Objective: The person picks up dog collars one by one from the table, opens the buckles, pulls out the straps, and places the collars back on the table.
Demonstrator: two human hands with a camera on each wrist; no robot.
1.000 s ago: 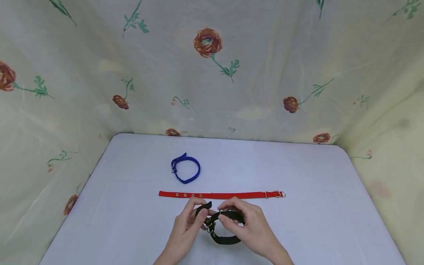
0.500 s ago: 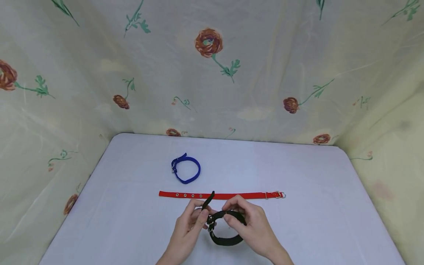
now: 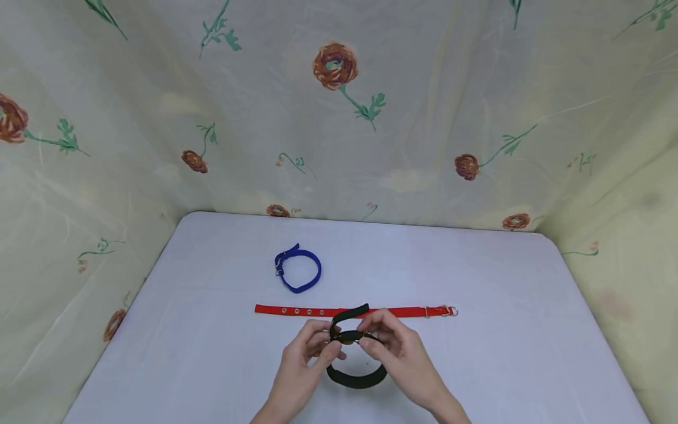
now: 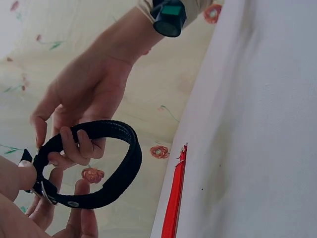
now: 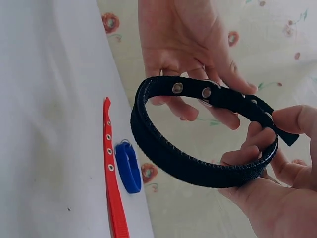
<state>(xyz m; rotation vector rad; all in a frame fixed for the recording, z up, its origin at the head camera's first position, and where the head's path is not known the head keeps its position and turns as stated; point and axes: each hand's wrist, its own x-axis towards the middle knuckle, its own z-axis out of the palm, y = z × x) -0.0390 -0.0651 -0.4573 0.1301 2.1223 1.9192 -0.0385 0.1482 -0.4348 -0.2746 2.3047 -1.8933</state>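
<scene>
A black collar (image 3: 358, 380) is bent into a loop and held up between both hands, with its free tip curling above the loop. My left hand (image 3: 299, 365) pinches it near the metal buckle, thumb in front. On the other side my right hand (image 3: 408, 359) pinches the strap between thumb and fingertips. The left wrist view shows a metal ring (image 4: 47, 192) beside the left thumb. In the right wrist view, metal rivets (image 5: 206, 92) dot the band, and the right fingers reach through the loop. The buckle itself is partly hidden by fingers.
A red collar (image 3: 371, 312) lies flat and straight on the white table (image 3: 503, 353), just beyond the hands. Behind it rests a blue collar (image 3: 320, 268), buckled into a ring. Flowered cloth (image 3: 402, 135) hangs around the table's back and sides.
The black collar's free tip has risen and now points right over the red collar. Its loop has turned, and the left fingers have shifted on the buckle end.
</scene>
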